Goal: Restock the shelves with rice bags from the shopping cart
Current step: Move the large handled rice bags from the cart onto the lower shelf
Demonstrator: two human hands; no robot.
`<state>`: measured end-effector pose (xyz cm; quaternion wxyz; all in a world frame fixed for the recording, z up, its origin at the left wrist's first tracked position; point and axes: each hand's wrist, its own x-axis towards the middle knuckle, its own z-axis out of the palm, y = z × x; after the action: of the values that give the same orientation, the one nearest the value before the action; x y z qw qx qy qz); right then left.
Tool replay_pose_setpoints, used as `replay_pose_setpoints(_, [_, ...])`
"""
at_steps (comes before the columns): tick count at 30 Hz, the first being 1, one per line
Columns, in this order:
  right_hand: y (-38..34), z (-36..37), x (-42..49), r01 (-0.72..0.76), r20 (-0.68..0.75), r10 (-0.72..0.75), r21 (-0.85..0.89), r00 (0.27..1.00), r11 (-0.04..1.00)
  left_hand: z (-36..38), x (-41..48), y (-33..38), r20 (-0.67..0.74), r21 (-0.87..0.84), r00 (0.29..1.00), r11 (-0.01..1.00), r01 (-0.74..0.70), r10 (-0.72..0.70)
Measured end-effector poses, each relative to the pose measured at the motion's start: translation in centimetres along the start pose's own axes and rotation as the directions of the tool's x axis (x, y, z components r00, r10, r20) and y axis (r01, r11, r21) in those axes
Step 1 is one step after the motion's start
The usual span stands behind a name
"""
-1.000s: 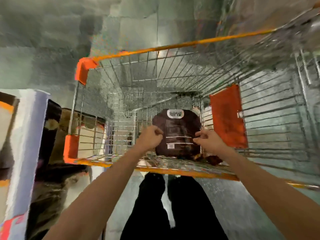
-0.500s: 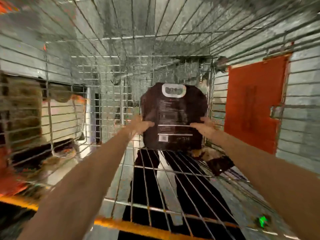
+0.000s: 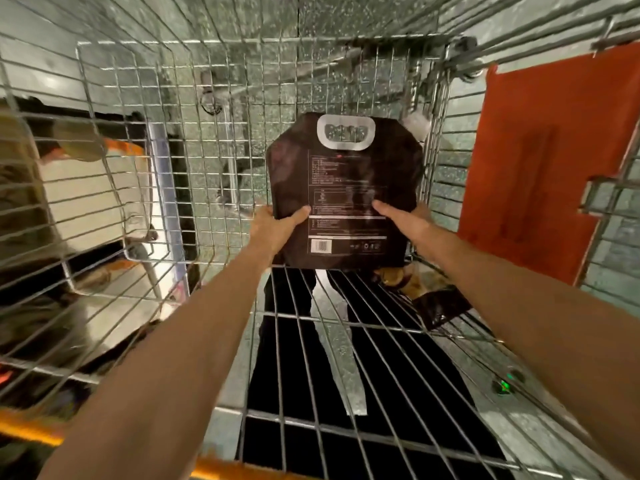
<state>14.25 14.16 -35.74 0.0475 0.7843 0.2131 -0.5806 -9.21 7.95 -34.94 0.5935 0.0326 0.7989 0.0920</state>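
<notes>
Both hands reach deeper into the cart (image 3: 242, 81) than half a second ago, and the bag (image 3: 346, 181) looms closer. Arms stretch straight ahead. The left hand (image 3: 273, 230) grips the bag's 9 o'clock edge, thumb across its face; the right hand (image 3: 407, 221) grips the 3 o'clock edge likewise. The bag is upright near the far mesh. Its print is unreadable; a barcode (image 3: 321, 246) sits at 7 o'clock.

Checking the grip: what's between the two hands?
The dark rice bag, gripped at its sides by the left hand and right hand; head view.
</notes>
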Motion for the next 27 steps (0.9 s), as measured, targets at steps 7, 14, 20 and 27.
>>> replay_pose_setpoints(7, [-0.1, 0.0, 0.0, 0.088, 0.045, -0.089, 0.034, 0.995, 0.996, -0.3, 0.2, 0.7, 0.146, -0.039, 0.988, 0.998, 0.048, -0.042])
replay_pose_setpoints(14, [0.6, -0.8, -0.7, 0.175, 0.095, -0.185, 0.107, 0.978, 0.979, -2.0, -0.7, 2.5, 0.398, 0.034, 0.916, 0.999, 0.04, -0.05])
replay_pose_setpoints(20, [0.2, -0.7, -1.2, 0.211, 0.108, -0.222, 0.107, 0.969, 0.972, -2.1, -0.5, 3.6, 0.444, 0.014, 0.895, 0.999, 0.035, -0.037])
replay_pose_setpoints(27, [-2.2, 0.1, -2.8, 0.317, 0.026, -0.319, 0.079, 0.947, 0.945, -3.0, -1.3, 3.6, 0.4, -0.026, 0.917, 0.999, 0.019, -0.007])
